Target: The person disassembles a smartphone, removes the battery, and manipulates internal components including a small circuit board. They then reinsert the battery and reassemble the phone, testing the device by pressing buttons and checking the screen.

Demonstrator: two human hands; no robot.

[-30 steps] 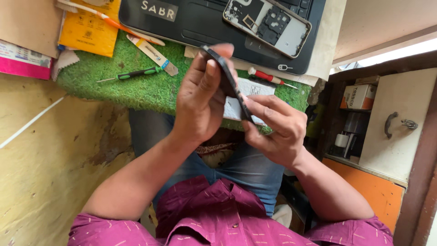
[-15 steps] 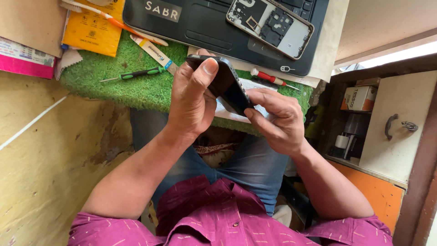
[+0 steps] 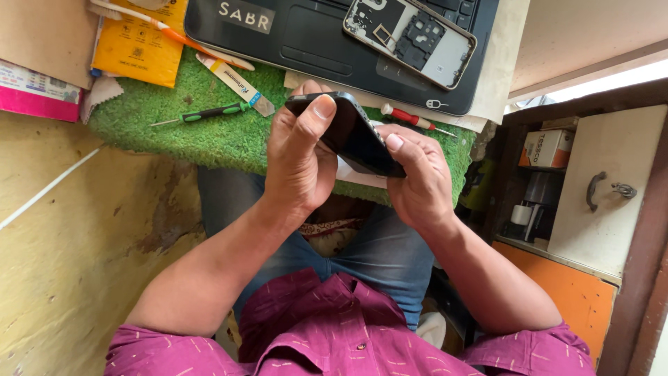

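phone (image 3: 351,136), one, dark, sits tilted at the frame's centre, clamped between both hands: left hand (image 3: 299,163) wraps its upper end, right hand (image 3: 417,177) grips its lower edge. two screwdrivers lie on the green mat (image 3: 209,139), one green-handled (image 3: 209,113) left, one red-handled (image 3: 407,117) right. one opened phone shell (image 3: 410,38) rests on one laptop (image 3: 306,35) at the top.
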